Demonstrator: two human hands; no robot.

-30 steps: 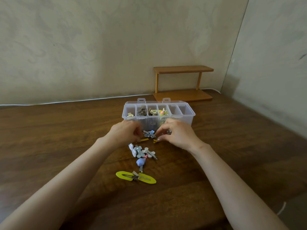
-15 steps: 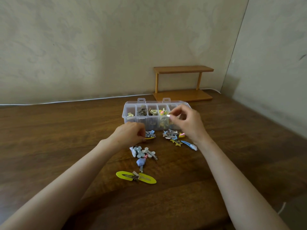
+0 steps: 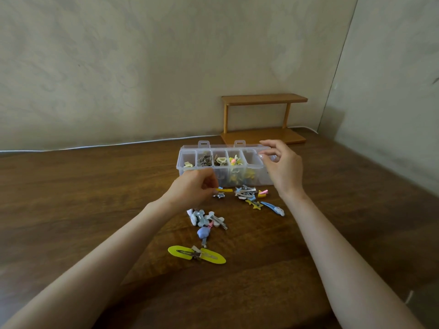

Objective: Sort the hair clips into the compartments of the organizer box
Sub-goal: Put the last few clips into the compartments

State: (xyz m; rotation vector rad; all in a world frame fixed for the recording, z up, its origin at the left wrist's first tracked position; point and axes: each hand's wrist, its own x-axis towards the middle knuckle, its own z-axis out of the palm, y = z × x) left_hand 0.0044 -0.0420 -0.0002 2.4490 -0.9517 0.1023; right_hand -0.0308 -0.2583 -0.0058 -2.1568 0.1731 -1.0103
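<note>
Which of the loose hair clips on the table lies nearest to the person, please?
The large yellow oval clip: it lies alone at the near end, closer than the blue and white cluster.

The right hand hovers with loosely spread fingers over the organizer box's right end; the left hand pinches clips just before it.
</note>
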